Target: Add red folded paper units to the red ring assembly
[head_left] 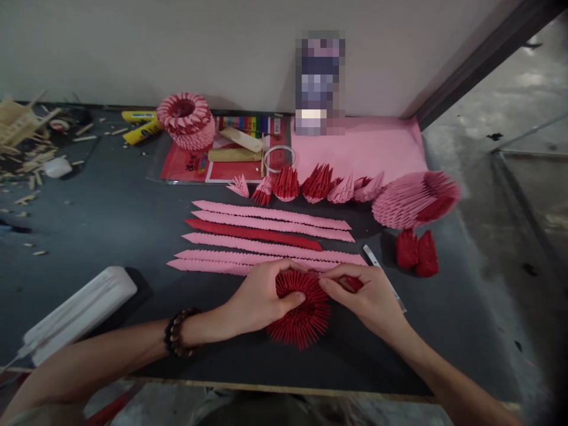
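Observation:
A round red piece of folded paper units (pixel 302 328), its spikes fanning outward, is in front of me near the table's front edge. My left hand (pixel 266 299) is closed around its left side, with the thumb lying over the centre. At its upper right edge, my right hand (pixel 361 290) pinches with thumb and fingertips. Something small and red shows within the curled fingers of that hand. Just beyond my hands lie several long pink paper strips (pixel 266 210) and one red paper strip (pixel 252 232), side by side.
A pink paper ring stack (pixel 190 133) stands on a red packet at the back. Small folded clusters (pixel 286 183) form a row. A large pink folded piece (pixel 410 201) and red bundles (pixel 417 251) lie right. A white box-shaped device (pixel 84 313) lies left, near wood scraps.

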`<action>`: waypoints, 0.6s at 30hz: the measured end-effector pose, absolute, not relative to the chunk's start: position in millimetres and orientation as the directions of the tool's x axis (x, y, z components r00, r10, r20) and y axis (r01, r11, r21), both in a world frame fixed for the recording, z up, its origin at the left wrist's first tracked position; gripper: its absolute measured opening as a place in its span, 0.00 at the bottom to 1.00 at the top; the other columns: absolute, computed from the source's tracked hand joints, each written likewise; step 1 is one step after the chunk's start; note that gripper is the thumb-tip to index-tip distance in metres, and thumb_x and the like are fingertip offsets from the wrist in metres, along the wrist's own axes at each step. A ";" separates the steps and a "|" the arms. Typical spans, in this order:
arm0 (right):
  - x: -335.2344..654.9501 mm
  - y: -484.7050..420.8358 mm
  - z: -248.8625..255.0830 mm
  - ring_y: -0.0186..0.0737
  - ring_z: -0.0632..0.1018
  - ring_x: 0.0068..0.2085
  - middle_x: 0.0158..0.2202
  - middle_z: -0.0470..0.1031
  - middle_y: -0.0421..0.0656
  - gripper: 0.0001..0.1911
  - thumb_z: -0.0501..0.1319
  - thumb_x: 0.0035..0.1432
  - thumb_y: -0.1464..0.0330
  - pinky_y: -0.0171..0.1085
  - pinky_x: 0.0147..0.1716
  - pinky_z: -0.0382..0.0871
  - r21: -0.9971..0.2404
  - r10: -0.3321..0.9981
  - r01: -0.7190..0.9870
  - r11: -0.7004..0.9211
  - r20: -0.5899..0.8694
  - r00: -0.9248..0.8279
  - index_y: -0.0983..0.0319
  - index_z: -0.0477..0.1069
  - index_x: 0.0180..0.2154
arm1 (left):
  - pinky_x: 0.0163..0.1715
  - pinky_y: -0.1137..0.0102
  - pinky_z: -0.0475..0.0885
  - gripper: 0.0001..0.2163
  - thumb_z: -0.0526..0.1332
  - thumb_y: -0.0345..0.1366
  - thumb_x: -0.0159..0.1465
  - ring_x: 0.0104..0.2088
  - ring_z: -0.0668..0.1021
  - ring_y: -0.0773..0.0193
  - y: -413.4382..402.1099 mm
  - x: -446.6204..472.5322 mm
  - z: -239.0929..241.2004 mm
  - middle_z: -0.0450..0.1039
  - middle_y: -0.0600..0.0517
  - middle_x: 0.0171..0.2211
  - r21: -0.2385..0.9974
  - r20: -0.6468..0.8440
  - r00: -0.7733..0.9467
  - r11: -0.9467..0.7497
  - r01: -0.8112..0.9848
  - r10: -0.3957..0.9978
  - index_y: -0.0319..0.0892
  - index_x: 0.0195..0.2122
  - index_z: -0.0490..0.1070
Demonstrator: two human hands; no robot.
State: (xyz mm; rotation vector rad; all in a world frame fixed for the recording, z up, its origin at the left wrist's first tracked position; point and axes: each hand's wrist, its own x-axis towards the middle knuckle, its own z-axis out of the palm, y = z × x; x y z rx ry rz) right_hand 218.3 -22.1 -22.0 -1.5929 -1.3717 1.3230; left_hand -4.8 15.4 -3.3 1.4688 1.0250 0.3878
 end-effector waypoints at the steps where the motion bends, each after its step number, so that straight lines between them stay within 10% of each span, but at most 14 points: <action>1: 216.8 -22.4 -21.6 0.38 0.80 0.29 0.28 0.85 0.42 0.08 0.70 0.55 0.62 0.33 0.28 0.73 -0.922 0.962 0.297 -0.249 -0.271 -0.032 0.59 0.85 0.30 | 0.61 0.58 0.73 0.15 0.67 0.32 0.62 0.52 0.82 0.58 14.7 -4.7 -3.6 0.82 0.47 0.51 0.926 -0.325 0.551 0.140 0.351 0.769 0.41 0.51 0.78; 18: 215.9 -29.2 -22.4 0.35 0.73 0.24 0.25 0.82 0.41 0.09 0.69 0.59 0.64 0.34 0.24 0.63 -0.887 0.962 0.419 -0.193 -0.255 -0.096 0.61 0.84 0.29 | 0.63 0.55 0.71 0.19 0.69 0.32 0.60 0.55 0.81 0.56 16.1 -5.5 -4.8 0.80 0.47 0.54 0.936 -0.349 0.578 0.236 0.262 0.738 0.43 0.54 0.75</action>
